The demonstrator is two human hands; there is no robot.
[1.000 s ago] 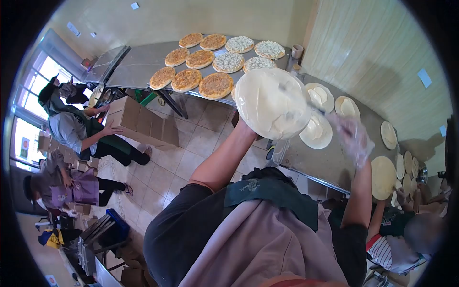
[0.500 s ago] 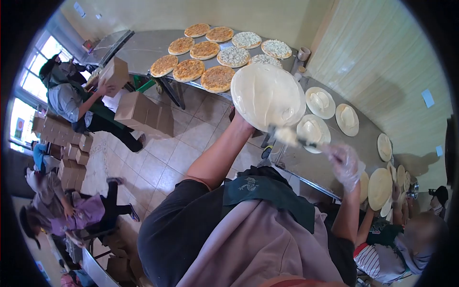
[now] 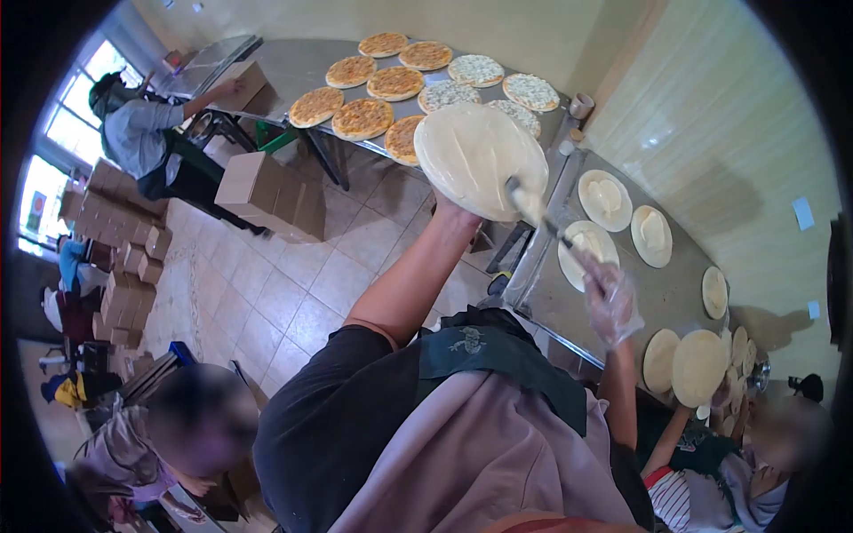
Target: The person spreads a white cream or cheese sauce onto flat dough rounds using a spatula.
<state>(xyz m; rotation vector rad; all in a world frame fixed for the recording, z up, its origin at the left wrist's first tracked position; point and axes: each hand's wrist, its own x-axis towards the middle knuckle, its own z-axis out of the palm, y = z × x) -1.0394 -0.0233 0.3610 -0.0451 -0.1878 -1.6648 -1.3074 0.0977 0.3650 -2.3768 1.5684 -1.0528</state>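
My left hand (image 3: 457, 210) holds up a round pizza base (image 3: 471, 151) from underneath, its fingers mostly hidden by the disc. Pale cream coats the upper face of the base. In a clear plastic glove, my right hand (image 3: 608, 300) is closed around the handle of a spatula (image 3: 562, 234). The spatula's blade, loaded with cream, touches the lower right rim of the base. Nearest my right hand, a base with a cream dollop (image 3: 586, 250) lies on the metal table (image 3: 613, 306). Two more dolloped bases (image 3: 604, 200) lie behind it.
Several orange-topped pizzas (image 3: 363, 118) and white-topped pizzas (image 3: 475, 70) cover the far table. A co-worker at the right holds a plain base (image 3: 698, 368). Cardboard boxes (image 3: 267, 195) stand on the floor at left, near another person. A cup (image 3: 581, 106) stands at the table corner.
My right hand and spatula have moved left, bringing the blade onto the base's edge. The held base has shifted slightly left and up. The person at far left has set a box on the table.
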